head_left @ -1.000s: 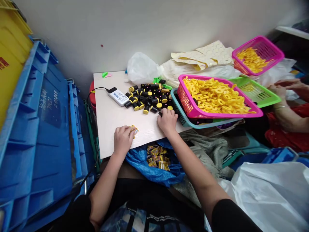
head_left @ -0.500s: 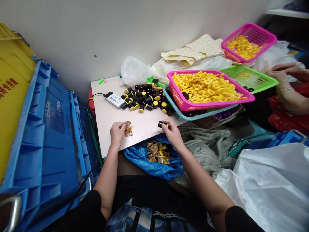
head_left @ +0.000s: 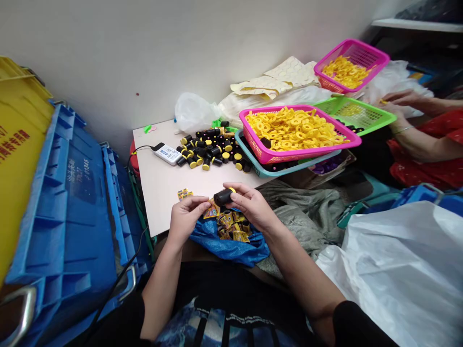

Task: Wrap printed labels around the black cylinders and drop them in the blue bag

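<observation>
right hand (head_left: 251,207) grasping a black cylinder (head_left: 223,196) with a yellow end, held over a blue bag (head_left: 231,249) of packets; left hand (head_left: 186,220) pinching a yellow packet (head_left: 211,211) beside it. behind, the table (head_left: 159,193) carries more cylinders (head_left: 210,156), then a pink basket (head_left: 307,153) of yellow rings, by a wall (head_left: 144,53).

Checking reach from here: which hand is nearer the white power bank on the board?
Left. The left hand sits below the white power bank in view, apart from it; the right hand is farther off to its right, holding a black cylinder.
</observation>
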`<state>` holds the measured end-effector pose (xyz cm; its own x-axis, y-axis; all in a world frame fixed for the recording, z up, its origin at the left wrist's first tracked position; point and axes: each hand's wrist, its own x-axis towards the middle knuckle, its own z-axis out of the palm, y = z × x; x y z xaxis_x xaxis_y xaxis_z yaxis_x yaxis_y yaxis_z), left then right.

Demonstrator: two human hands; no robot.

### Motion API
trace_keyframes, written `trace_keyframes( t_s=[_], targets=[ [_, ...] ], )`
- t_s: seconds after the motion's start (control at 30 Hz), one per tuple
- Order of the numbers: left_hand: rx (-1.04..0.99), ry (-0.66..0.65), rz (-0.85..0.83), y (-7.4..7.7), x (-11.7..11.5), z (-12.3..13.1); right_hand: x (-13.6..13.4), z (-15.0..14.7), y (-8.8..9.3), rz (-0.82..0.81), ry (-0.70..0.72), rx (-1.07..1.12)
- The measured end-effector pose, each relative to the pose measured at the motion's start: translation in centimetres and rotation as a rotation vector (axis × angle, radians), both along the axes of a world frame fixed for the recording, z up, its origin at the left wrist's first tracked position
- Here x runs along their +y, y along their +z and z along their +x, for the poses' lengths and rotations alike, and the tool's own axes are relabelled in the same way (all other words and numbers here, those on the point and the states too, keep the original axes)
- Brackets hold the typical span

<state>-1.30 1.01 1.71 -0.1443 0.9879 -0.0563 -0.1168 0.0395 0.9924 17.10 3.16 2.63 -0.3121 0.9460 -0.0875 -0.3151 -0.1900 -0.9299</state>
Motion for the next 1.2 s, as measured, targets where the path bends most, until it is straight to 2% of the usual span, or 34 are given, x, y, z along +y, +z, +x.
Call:
trace_keyframes(
  t_s=[0.23,0.37,0.57,0.9,1.2],
  targets=[
    [-0.194,0.010,-0.068,-0.5,-0.2,0.4,-0.5,0.4,-0.7,-0.021,0.007,-0.014],
    [-0.157,0.061,-0.039,-0.6,-0.3,0.6,-0.5,0.5,-0.7,-0.041,-0.013,0.012],
    [-0.160,0.070,-0.050,-0.7,-0.3,0.5,-0.5,0.4,-1.0,0.028,-0.001,-0.034],
    [-0.221,0.008,-0.080,-0.9,-0.2,0.4,-0.8,0.3,-1.6,0.151,-0.024,-0.138],
    [-0.144,-0.027,-0.028,0.2,-0.7,0.6,-1.3,0.1,-1.5,0.264,-0.023,-0.195]
  ],
)
